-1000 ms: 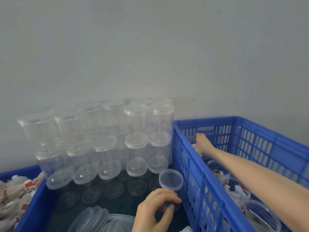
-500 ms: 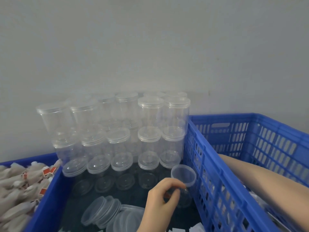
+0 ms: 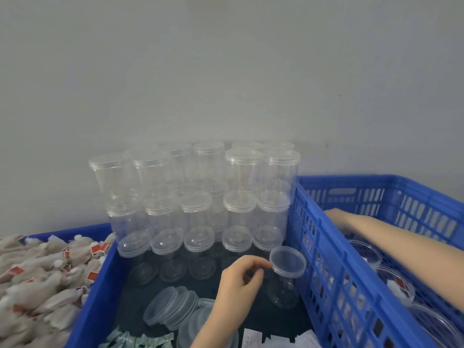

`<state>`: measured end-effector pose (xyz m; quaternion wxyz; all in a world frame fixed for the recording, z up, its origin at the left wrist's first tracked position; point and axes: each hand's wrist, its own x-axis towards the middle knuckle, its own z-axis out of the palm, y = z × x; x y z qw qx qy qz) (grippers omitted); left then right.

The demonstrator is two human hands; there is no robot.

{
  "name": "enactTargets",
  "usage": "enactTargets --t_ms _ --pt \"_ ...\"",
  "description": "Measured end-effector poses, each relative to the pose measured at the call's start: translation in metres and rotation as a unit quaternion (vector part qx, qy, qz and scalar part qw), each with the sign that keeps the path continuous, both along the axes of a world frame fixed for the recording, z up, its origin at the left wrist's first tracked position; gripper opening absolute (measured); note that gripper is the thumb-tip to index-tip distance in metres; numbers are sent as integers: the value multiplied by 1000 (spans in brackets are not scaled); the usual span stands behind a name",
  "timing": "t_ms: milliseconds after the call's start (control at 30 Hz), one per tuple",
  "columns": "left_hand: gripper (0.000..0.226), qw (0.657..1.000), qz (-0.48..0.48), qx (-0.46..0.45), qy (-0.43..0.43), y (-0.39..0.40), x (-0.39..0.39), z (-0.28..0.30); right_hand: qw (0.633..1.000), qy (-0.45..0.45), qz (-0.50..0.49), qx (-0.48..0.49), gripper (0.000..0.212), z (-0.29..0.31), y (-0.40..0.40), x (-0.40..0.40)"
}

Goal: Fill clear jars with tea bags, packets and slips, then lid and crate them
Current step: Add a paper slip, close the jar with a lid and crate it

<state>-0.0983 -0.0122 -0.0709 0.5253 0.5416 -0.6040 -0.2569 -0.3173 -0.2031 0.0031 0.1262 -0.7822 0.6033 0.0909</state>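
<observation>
Head view: left hand [image 3: 237, 285] pinches the rim of a clear round lid [image 3: 288, 261] sitting on a transparent cylindrical jar [image 3: 285, 291], which stands on the dark surface beside the slatted blue crate [image 3: 331, 259]. Right hand [image 3: 335, 216] reaches into that crate; its grip cannot be judged. Glossy lidded jars [image 3: 241, 177] stack behind.

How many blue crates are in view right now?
3: one at left with tea bags, a middle one with lids and jars, one at right with filled jars. Others may lie outside the frame.
</observation>
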Motion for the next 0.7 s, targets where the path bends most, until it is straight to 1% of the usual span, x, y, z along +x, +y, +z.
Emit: enactTargets --t_ms 67,133,267,333,400,467,533,567,633,700 --pt "41 1000 8 -3 -1 6 6 5 998 42 -22 -51 22 16 2 -5" --pt "38 1000 13 -3 3 15 11 10 994 47 -32 -96 21 31 14 -10" --pt "35 1000 22 -4 -10 31 19 18 982 14 -62 -176 26 62 49 -16" --pt "33 1000 26 -4 -15 40 24 21 969 6 -68 -236 27 75 73 -12" --pt "31 999 33 -6 -10 47 29 23 952 -1 -68 -299 33 87 103 -2" --pt "29 999 42 -8 -1 54 35 23 938 -20 -58 -342 37 95 138 13" --pt "30 999 49 -4 11 59 39 23 934 -39 -34 -354 37 94 174 31" --pt "31 998 52 -2 17 62 41 23 937 -56 -17 -345 37 91 188 40" --pt "32 998 60 0 26 65 46 21 950 -105 6 -294 34 76 207 58" --pt "32 997 72 2 33 66 50 19 962 -138 10 -235 29 49 212 72"
